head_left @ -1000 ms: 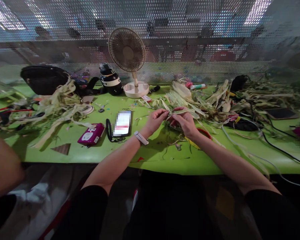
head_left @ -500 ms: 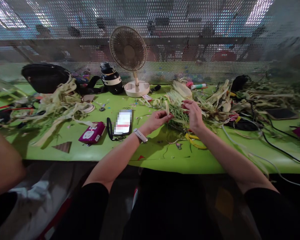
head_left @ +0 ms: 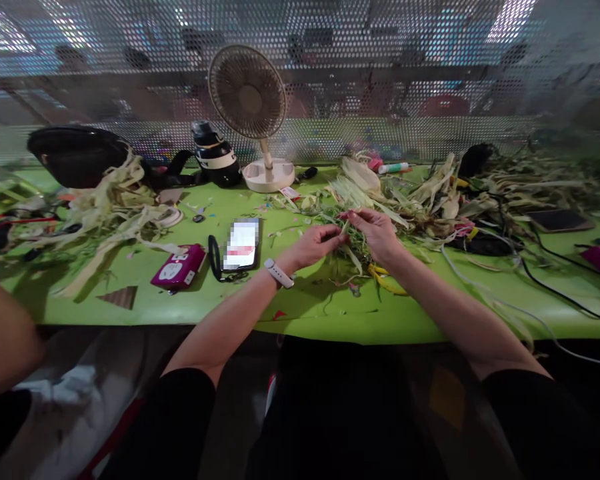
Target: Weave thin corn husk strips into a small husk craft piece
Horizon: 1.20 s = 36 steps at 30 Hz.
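Observation:
My left hand [head_left: 316, 247], with a white band on its wrist, is closed in a pinch on a narrow pale corn husk strip [head_left: 353, 259]. The strip's lower part hangs down between my hands. Fingers of my right hand [head_left: 376, 235] are pinched together at the upper part of the same strip, close to the left fingertips. Behind and below my fingers lies a bundle of thin green stems [head_left: 363, 248], partly hidden by the hands. Wider corn husks [head_left: 365, 179] lie just beyond them. A yellow curved object [head_left: 391, 285] sits below my right wrist.
On the green table [head_left: 280, 293] stand a fan [head_left: 250, 100] and a black bottle [head_left: 217, 157]. A phone [head_left: 243, 243] and purple tissue pack [head_left: 179, 268] lie left. More husks [head_left: 115, 200] and cables [head_left: 555, 293] flank the work area. Another person's arm [head_left: 5, 333] is at far left.
My right hand has come down and left to meet the left fingers and pinch the strip. The strip, upright in the left fingers before, now points downward. The view has shifted slightly.

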Available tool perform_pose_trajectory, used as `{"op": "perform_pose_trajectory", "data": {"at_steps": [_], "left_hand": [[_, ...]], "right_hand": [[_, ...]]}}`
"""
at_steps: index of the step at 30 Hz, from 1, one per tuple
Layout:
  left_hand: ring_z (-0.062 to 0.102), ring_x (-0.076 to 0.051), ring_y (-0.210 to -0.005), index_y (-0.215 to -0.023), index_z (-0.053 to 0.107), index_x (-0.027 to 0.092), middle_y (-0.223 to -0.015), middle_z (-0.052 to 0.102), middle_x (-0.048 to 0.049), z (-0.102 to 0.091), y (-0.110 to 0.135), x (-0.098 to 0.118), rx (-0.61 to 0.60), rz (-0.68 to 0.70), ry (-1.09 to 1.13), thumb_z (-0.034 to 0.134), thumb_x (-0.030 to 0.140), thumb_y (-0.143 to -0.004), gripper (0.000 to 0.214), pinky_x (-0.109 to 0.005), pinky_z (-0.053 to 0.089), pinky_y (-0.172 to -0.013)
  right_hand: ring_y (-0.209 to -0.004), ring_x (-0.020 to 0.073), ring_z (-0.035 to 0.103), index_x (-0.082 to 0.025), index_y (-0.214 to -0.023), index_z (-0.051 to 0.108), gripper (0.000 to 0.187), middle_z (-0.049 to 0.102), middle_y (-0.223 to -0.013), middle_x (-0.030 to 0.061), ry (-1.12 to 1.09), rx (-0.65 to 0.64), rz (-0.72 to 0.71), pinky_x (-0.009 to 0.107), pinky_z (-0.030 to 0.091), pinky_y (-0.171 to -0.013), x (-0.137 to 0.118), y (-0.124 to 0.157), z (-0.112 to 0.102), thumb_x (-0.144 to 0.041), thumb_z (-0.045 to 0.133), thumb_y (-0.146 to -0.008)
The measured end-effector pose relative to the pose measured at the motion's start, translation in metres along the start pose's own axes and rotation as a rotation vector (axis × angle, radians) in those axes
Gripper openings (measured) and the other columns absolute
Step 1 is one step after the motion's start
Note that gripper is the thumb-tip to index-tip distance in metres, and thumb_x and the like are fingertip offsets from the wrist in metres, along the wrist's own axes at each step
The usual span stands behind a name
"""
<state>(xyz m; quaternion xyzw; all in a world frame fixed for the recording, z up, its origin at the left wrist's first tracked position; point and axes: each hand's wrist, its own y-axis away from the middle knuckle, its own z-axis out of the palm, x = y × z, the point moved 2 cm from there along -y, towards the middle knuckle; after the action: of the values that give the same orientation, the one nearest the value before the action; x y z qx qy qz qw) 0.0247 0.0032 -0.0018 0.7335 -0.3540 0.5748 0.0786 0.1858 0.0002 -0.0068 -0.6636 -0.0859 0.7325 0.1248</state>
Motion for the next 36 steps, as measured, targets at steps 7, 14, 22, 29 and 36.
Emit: {"op": "perform_pose_trajectory", "data": {"at_steps": [7, 14, 22, 29, 36], "left_hand": [[0.055, -0.012, -0.069, -0.082, 0.072, 0.019, -0.072, 0.065, -0.0015, 0.004, 0.000, -0.006, 0.072, -0.099, 0.210, 0.066, 0.041, -0.085, 0.023, -0.027, 0.046, -0.070], [0.063, -0.014, -0.073, -0.080, 0.072, 0.019, -0.079, 0.073, -0.0036, 0.000, -0.007, -0.027, 0.260, -0.239, 0.479, 0.070, 0.039, -0.082, 0.021, -0.024, 0.049, -0.068], [0.062, -0.012, -0.074, -0.078, 0.069, 0.018, -0.081, 0.072, -0.0038, 0.002, -0.008, -0.025, 0.381, -0.268, 0.668, 0.067, 0.025, -0.083, 0.009, -0.022, 0.051, -0.069], [0.050, -0.009, -0.064, -0.073, 0.064, 0.017, -0.069, 0.060, 0.0010, -0.001, -0.007, -0.019, 0.291, -0.204, 0.500, 0.074, 0.031, -0.079, 0.018, -0.022, 0.044, -0.064], [0.052, -0.010, -0.071, -0.078, 0.063, 0.019, -0.074, 0.061, 0.0009, -0.001, -0.005, -0.019, 0.235, -0.117, 0.303, 0.062, 0.027, -0.087, 0.013, -0.023, 0.045, -0.073]], "right_hand": [[-0.076, 0.0177, 0.060, -0.022, -0.074, 0.070, 0.051, 0.070, -0.079, 0.0026, 0.117, -0.079, -0.007, 0.034, 0.049, -0.076, -0.010, -0.003, -0.008, -0.073, 0.073, -0.068], [-0.068, 0.0170, 0.047, -0.022, -0.065, 0.056, 0.056, 0.053, -0.066, 0.0017, 0.585, -0.022, -0.146, 0.032, 0.037, -0.067, -0.020, -0.001, -0.017, -0.073, 0.051, -0.088], [-0.076, 0.0200, 0.051, -0.022, -0.068, 0.056, 0.038, 0.059, -0.074, 0.0041, 0.733, -0.195, -0.196, 0.034, 0.038, -0.074, -0.017, -0.002, -0.010, -0.054, 0.061, -0.089], [-0.066, 0.0155, 0.051, -0.022, -0.075, 0.059, 0.028, 0.060, -0.070, -0.0001, 0.538, -0.347, -0.069, 0.031, 0.040, -0.065, -0.011, -0.003, -0.010, -0.047, 0.069, -0.081], [-0.050, 0.0119, 0.044, -0.022, -0.075, 0.053, 0.030, 0.053, -0.057, -0.0034, 0.463, -0.371, 0.133, 0.028, 0.033, -0.051, -0.006, -0.001, -0.009, -0.047, 0.067, -0.084]]}}
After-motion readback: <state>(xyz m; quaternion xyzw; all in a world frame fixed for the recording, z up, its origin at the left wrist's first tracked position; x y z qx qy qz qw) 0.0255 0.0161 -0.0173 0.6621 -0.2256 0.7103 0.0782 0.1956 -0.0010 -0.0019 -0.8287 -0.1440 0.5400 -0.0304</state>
